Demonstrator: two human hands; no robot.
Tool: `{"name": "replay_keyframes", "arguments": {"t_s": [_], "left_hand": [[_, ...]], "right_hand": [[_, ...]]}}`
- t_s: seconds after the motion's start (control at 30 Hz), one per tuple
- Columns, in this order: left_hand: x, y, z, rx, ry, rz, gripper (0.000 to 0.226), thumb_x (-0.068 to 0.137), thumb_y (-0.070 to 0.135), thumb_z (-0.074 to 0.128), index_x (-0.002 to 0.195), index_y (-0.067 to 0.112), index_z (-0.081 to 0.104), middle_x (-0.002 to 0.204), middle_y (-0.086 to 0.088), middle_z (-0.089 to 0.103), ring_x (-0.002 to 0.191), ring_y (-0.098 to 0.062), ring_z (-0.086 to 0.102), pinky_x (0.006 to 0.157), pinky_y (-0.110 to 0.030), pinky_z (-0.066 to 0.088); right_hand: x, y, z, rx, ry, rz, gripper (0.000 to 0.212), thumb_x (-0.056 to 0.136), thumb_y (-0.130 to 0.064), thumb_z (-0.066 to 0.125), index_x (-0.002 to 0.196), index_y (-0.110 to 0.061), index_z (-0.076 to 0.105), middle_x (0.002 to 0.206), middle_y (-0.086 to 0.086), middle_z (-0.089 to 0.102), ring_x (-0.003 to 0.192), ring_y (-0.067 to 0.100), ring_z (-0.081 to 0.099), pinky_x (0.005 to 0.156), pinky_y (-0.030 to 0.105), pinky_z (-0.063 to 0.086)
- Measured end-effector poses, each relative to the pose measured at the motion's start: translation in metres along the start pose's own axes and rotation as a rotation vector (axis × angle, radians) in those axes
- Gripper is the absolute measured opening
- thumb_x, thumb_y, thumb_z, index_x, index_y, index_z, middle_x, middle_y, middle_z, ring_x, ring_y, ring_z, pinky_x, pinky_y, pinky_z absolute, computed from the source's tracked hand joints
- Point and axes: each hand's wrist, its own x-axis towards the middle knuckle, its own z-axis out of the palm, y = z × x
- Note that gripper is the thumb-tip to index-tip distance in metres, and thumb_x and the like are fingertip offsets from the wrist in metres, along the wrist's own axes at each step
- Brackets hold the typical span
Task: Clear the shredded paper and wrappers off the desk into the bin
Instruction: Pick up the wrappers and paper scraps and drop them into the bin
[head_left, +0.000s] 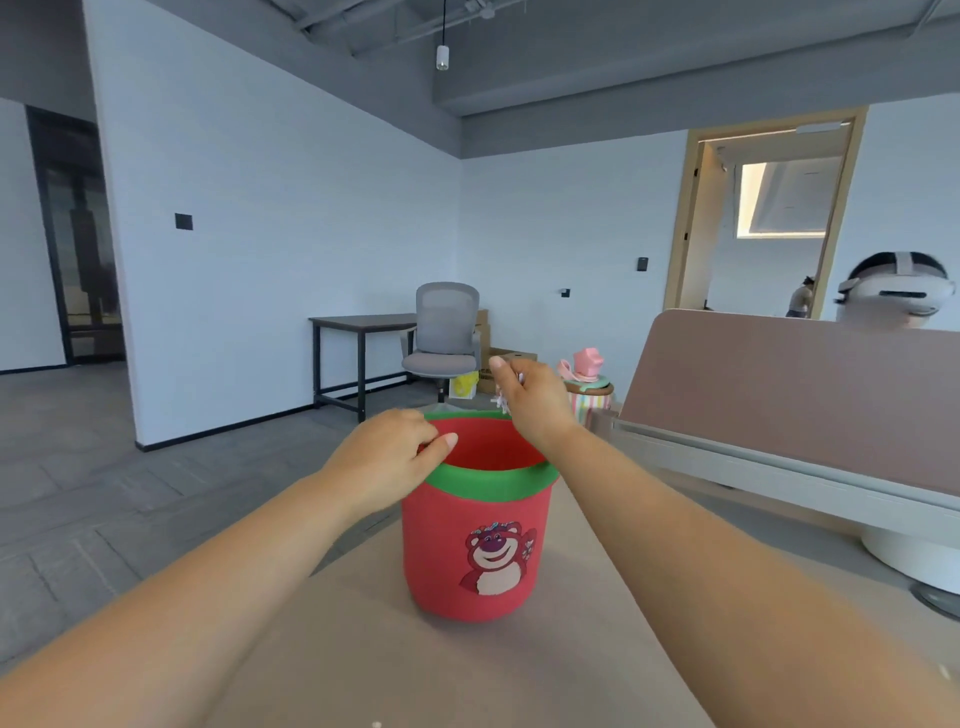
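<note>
A red bin (478, 551) with a green rim and a bear picture stands on the beige desk (363, 649). My left hand (389, 457) grips the bin's near-left rim. My right hand (530, 400) hovers over the far side of the bin's opening, fingers closed on a small bunch of shredded paper (501, 402) that hangs just below them. The inside of the bin is red; its bottom is hidden. A tiny white scrap (376, 724) lies on the desk at the bottom edge.
A pinkish divider panel (789, 395) with a white rail runs along the desk's right side. Behind it is a person wearing a white headset (898, 293). Farther off stand a grey office chair (447, 338), a dark table (363, 322), boxes and a pink toy (587, 364).
</note>
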Motion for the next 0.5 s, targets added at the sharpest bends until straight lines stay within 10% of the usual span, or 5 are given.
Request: {"name": "replay_keyframes", "arguments": {"t_s": [0.33, 0.5], "left_hand": [[-0.011, -0.011, 0.022, -0.102, 0.11, 0.014, 0.041, 0.097, 0.04, 0.029, 0.072, 0.015, 0.051, 0.082, -0.002, 0.051, 0.087, -0.017, 0.044, 0.087, -0.036, 0.041], [-0.012, -0.01, 0.024, -0.118, 0.111, -0.014, 0.042, 0.097, 0.04, 0.029, 0.075, 0.012, 0.052, 0.084, -0.004, 0.051, 0.09, -0.019, 0.046, 0.085, -0.037, 0.042]], "right_hand": [[0.002, 0.002, 0.009, -0.242, -0.219, 0.068, 0.063, 0.097, -0.045, 0.022, 0.098, -0.002, 0.068, 0.106, 0.017, 0.066, 0.102, 0.031, 0.057, 0.084, 0.031, 0.039], [-0.004, 0.009, 0.01, -0.277, -0.216, 0.081, 0.034, 0.096, -0.022, 0.042, 0.089, 0.001, 0.066, 0.099, 0.016, 0.069, 0.081, 0.024, 0.058, 0.068, 0.028, 0.043]]}}
